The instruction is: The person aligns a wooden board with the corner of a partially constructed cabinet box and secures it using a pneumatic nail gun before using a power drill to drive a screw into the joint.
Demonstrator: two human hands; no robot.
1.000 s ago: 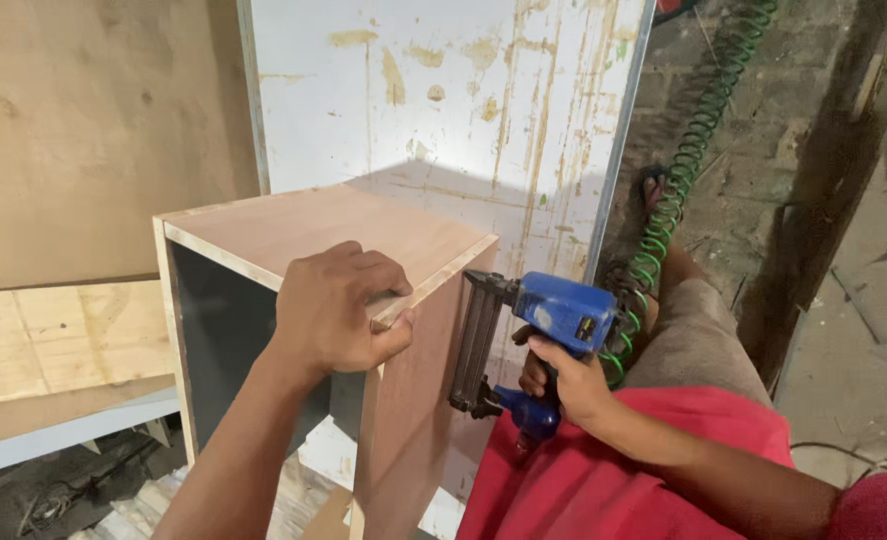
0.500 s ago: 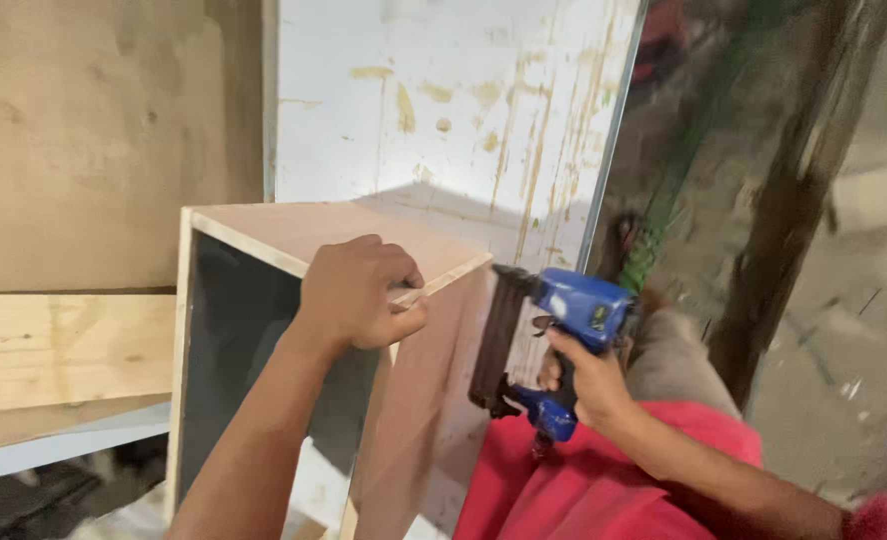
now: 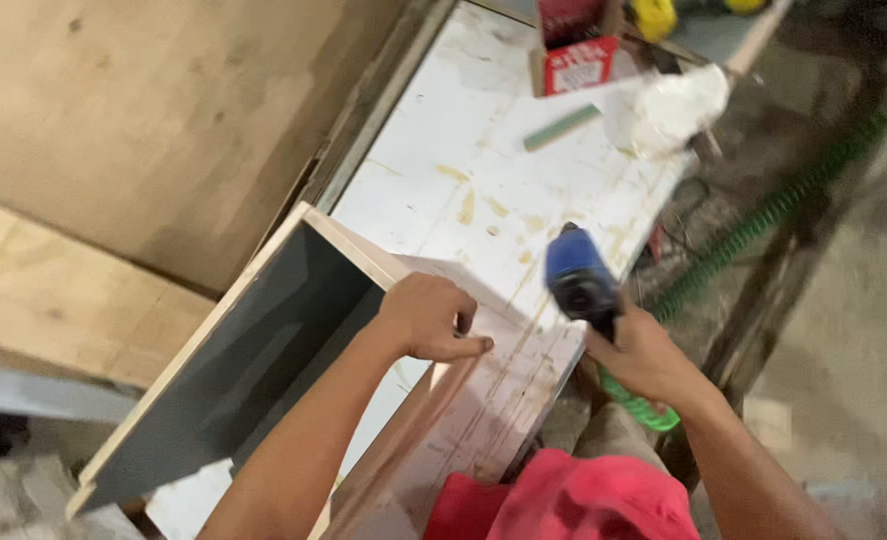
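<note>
Gripped in the right hand [image 3: 643, 355] is a blue nail gun [image 3: 578, 280], its handle enclosed by the fingers and a green coiled air hose [image 3: 763, 215] trailing from it toward the far right edge of the workbench [image 3: 463, 150]. The left hand [image 3: 428, 318] is pressed, fingers curled, on the upper edge of a plywood box [image 3: 293, 350], which is steadied near the front of the bench.

The box is judged to be partly built: a grey-lined inside and at least three joined panels are seen, one side is open, and the gun is held just beside the right-hand panel, apart from it. Whether fasteners are already driven cannot be told.

A white, glue-stained top is seen on the workbench. Large plywood sheets [image 3: 143, 130] are stood along its left edge. At the far end a red carton [image 3: 573, 55], a white bag [image 3: 668, 105] and a green stick [image 3: 561, 128] are lying. A concrete floor [image 3: 853, 330] is seen at the right.
</note>
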